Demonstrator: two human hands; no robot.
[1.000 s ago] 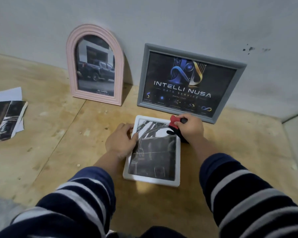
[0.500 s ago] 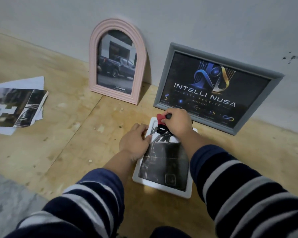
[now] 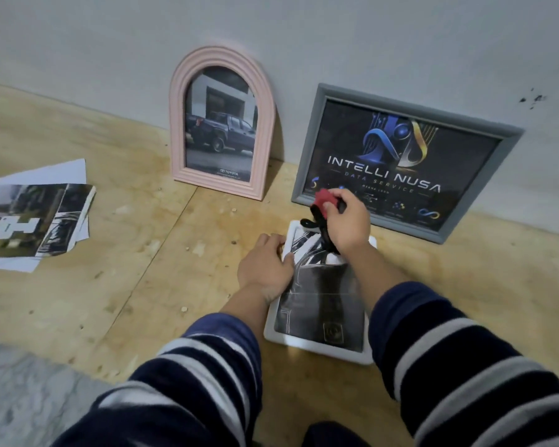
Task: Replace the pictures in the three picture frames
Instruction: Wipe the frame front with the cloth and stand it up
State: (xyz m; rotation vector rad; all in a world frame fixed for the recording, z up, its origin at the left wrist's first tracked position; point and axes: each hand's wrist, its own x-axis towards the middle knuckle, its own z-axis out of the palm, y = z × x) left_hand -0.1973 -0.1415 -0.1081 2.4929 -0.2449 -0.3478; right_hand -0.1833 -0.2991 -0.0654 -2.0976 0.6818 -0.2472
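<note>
Right hand [image 3: 347, 221], gripping a red-and-black tool [image 3: 323, 201], has lifted off the white frame's [image 3: 320, 348] top edge while left hand [image 3: 265, 269] still pins it flat on the floor, apparently finishing.

We see that the right hand [image 3: 347, 222] has lifted the red-and-black cloth [image 3: 320, 211] off the white frame [image 3: 317, 346], now overlapping the grey frame's [image 3: 310, 146] lower edge. Earlier it pressed against the white frame's top corner.

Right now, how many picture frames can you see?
3. The pink arched frame leans on the wall, the grey frame leans to its right, and the white frame lies flat on the floor under both hands.
</note>
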